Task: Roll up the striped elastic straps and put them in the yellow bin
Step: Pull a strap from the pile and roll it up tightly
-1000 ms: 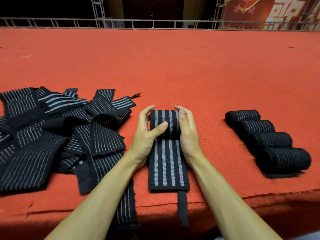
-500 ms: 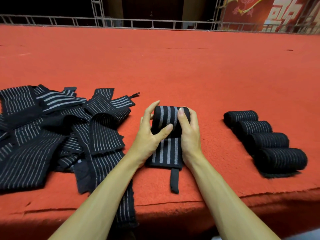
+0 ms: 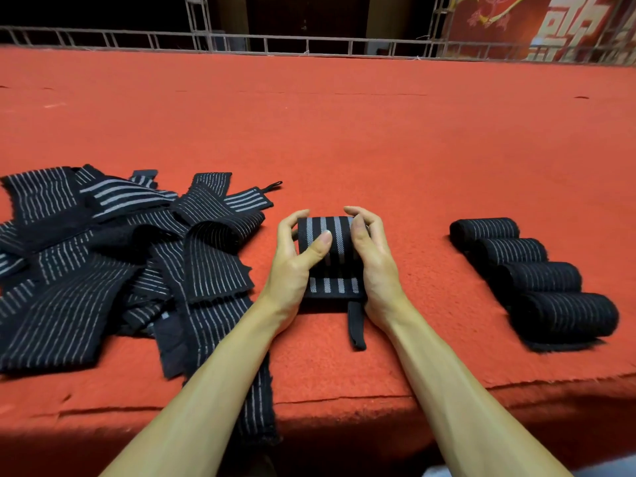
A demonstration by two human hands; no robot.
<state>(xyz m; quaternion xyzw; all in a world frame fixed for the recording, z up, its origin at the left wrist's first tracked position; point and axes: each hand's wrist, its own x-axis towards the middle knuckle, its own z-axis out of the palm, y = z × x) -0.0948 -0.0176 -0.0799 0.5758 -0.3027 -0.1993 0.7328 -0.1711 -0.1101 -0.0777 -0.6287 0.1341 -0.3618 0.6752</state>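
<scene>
Black grey-striped straps (image 3: 330, 235); red carpet (image 3: 344, 132)

Striped strap (image 3: 326, 242) nearly rolled, 4 rolls (image 3: 537, 280) right

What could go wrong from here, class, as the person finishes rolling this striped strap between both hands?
1. The roll is held only by the left hand and right hand; loosening the grip may let it spring open.
2. The narrow black tab trails loose and might stay sticking out.
3. No yellow bin is in view, so the four finished rolls could unroll while waiting on the red carpet.
</scene>
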